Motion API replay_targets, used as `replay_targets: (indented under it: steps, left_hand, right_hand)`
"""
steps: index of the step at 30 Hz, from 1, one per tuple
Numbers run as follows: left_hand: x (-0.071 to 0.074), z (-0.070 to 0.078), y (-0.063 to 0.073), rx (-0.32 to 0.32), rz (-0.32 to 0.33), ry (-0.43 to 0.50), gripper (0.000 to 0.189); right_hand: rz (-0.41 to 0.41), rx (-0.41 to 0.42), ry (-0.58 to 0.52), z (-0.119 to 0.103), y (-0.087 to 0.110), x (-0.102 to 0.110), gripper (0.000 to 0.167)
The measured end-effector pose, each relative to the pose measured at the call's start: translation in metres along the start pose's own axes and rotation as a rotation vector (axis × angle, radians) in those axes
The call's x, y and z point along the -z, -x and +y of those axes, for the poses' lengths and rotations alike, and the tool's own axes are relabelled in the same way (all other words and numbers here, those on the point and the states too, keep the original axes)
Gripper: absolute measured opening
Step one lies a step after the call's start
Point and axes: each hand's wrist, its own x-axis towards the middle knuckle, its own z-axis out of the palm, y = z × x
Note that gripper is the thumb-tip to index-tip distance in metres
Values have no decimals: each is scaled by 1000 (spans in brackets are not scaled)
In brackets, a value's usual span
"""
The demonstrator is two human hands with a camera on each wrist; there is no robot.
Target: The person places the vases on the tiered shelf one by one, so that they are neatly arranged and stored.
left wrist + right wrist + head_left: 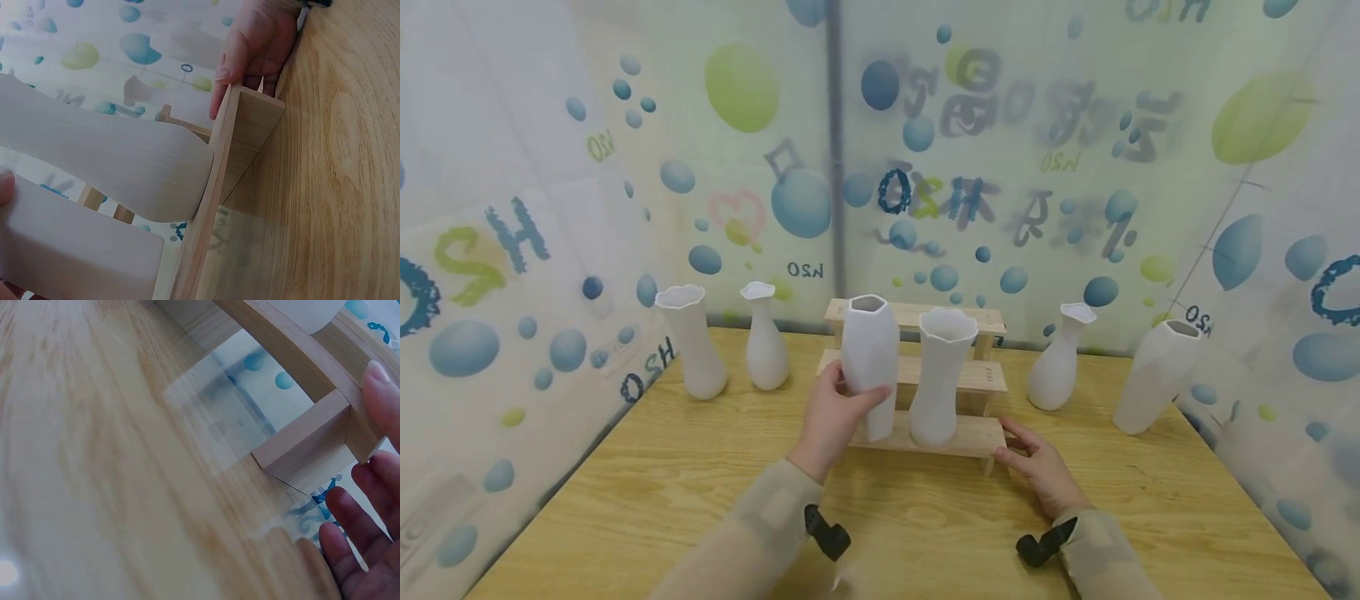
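A white faceted vase point(870, 350) is gripped by my left hand point(833, 417), fingers behind it and thumb across its front. Its base is just above the lowest shelf; the left wrist view shows a narrow gap. To its right a white vase with a wavy rim point(942, 375) stands upright on that shelf, also seen as the rounded vase point(144, 162) in the left wrist view. My right hand point(1041, 467) pinches the right end of the lowest board of the wooden three-tier stand point(977, 433), thumb on top and fingertips at the edge point(356, 419).
Left of the stand are a wavy-rimmed vase point(696, 350) and a narrow-necked vase point(766, 342). On the right are another narrow-necked vase point(1056, 367) and a faceted vase point(1153, 379). A printed curtain point(1045, 275) hangs behind the wooden table point(925, 517).
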Motion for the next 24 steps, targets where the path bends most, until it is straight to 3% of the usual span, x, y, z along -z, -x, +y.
replay_targets:
  steps: [24]
  left_hand:
    - [-14,-5,1,9,-26,-4,74]
  right_hand:
    - [5,-3,-10,3,-2,0,66]
